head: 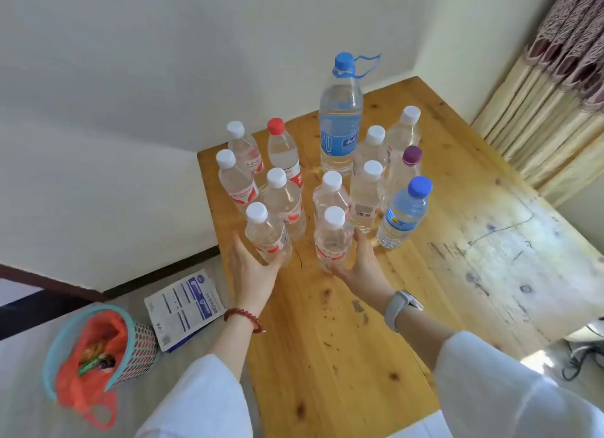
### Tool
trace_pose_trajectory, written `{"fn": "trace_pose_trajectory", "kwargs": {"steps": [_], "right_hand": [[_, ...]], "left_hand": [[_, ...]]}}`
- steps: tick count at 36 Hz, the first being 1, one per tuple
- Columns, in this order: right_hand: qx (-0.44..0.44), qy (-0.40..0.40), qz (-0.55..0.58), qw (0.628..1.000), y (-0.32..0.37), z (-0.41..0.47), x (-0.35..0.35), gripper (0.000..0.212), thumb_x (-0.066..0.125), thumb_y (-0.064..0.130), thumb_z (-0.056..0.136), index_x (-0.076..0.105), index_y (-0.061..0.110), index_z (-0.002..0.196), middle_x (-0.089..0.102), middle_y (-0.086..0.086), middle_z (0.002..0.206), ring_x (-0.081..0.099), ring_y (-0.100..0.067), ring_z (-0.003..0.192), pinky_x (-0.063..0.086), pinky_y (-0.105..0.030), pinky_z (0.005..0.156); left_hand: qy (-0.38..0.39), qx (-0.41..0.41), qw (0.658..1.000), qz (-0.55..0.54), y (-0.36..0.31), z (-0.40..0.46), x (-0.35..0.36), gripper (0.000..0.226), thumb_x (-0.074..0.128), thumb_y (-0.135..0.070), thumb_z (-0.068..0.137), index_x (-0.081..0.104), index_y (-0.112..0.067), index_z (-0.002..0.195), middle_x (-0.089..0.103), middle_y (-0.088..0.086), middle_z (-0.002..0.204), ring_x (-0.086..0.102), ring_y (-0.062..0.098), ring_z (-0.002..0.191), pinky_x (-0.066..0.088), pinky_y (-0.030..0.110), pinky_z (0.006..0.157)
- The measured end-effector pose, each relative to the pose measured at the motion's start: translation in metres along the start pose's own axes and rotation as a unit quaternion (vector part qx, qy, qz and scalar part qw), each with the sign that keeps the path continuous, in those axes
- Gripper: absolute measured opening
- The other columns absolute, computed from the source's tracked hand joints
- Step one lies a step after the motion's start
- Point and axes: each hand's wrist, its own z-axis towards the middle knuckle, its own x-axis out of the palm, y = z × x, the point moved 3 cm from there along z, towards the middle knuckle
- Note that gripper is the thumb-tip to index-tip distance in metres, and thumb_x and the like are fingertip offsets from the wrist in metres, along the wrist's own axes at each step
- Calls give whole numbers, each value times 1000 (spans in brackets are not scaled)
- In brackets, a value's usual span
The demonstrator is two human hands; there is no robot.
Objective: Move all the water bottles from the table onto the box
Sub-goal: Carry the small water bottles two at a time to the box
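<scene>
Several clear water bottles stand upright on the wooden table (343, 356), most with white caps, with a tall blue-capped jug (340, 127) at the back. My left hand (251, 274) curls round the lower part of the front-left white-capped bottle (265, 231). My right hand (361, 264) wraps round the base of the front-middle white-capped bottle (333, 235). Both bottles still stand on the table. A flat white and blue box (184, 307) lies on the floor left of the table.
A blue-capped bottle (405, 212) and a purple-capped bottle (407, 169) stand right of my right hand. A mesh basket (137, 349) with an orange bag sits on the floor at the left. Curtains (555, 94) hang at the right. Walls close off the back.
</scene>
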Motion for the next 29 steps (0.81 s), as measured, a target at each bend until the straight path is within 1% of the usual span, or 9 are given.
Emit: {"fn": "trace_pose_trajectory", "kwargs": {"steps": [3, 5, 7, 11, 14, 16, 21, 25, 29], "right_hand": [[0, -29, 19, 999, -1, 7, 4, 72, 67, 20, 80, 25, 18, 138, 41, -1, 138, 39, -17, 127, 29, -17, 92], [22, -36, 24, 999, -4, 10, 9, 70, 67, 22, 80, 25, 18, 136, 45, 1, 133, 46, -14, 119, 34, -17, 85], [34, -40, 25, 998, -5, 12, 12, 70, 68, 23, 80, 25, 15, 135, 46, 5, 124, 48, -9, 108, 36, -15, 80], [36, -58, 27, 997, -1, 11, 13, 70, 70, 26, 78, 27, 11, 132, 43, 10, 116, 44, -4, 103, 36, -2, 73], [42, -63, 29, 997, -1, 1, 13, 70, 71, 31, 77, 30, 15, 131, 45, 11, 120, 43, -1, 108, 37, -17, 85], [54, -69, 38, 995, -3, -12, 12, 67, 71, 35, 76, 32, 18, 128, 47, 11, 119, 47, -4, 109, 39, -20, 84], [100, -113, 76, 986, -13, -64, 6, 73, 64, 60, 65, 37, 24, 124, 51, 2, 121, 53, -14, 110, 48, -36, 92], [130, -161, 83, 975, -30, -112, -13, 51, 67, 41, 75, 40, 31, 117, 57, 4, 113, 57, -13, 104, 50, -42, 91], [147, -223, 87, 960, -41, -160, -43, 43, 66, 29, 81, 38, 31, 114, 57, 11, 107, 59, -10, 100, 50, -33, 88]], "left_hand": [[-11, 41, 999, -27, 3, 20, 6, 87, 77, -35, 69, 28, -19, 139, 43, 5, 138, 40, 22, 129, 40, 44, 105], [-4, 54, 997, -51, 6, 26, 9, 74, 77, -31, 69, 38, -20, 130, 50, -2, 127, 48, 15, 118, 47, 27, 94], [9, 66, 995, -76, 6, 27, 11, 71, 76, -26, 71, 37, -20, 130, 48, -9, 123, 47, 8, 114, 39, 7, 82], [27, 91, 992, -83, 6, 30, 7, 69, 75, -25, 73, 38, -17, 131, 48, -11, 118, 48, 1, 106, 33, -4, 73], [55, 120, 988, -80, 6, 23, 1, 62, 77, -23, 72, 41, -28, 121, 49, -24, 109, 49, -16, 96, 34, -6, 71], [71, 142, 984, -75, 4, 12, -3, 60, 78, -21, 71, 39, -39, 112, 49, -27, 103, 47, -22, 94, 35, -5, 71], [130, 176, 971, -92, -2, -24, -7, 49, 68, -47, 65, 42, -45, 106, 56, -19, 104, 53, -10, 97, 40, 2, 77], [203, 154, 960, -121, -10, -54, 15, 47, 62, -55, 60, 42, -41, 100, 57, -10, 101, 55, -8, 90, 41, 4, 71], [275, 155, 941, -125, -29, -91, 51, 60, 56, -61, 60, 42, -28, 108, 58, -15, 99, 57, -1, 89, 42, 6, 71]]}}
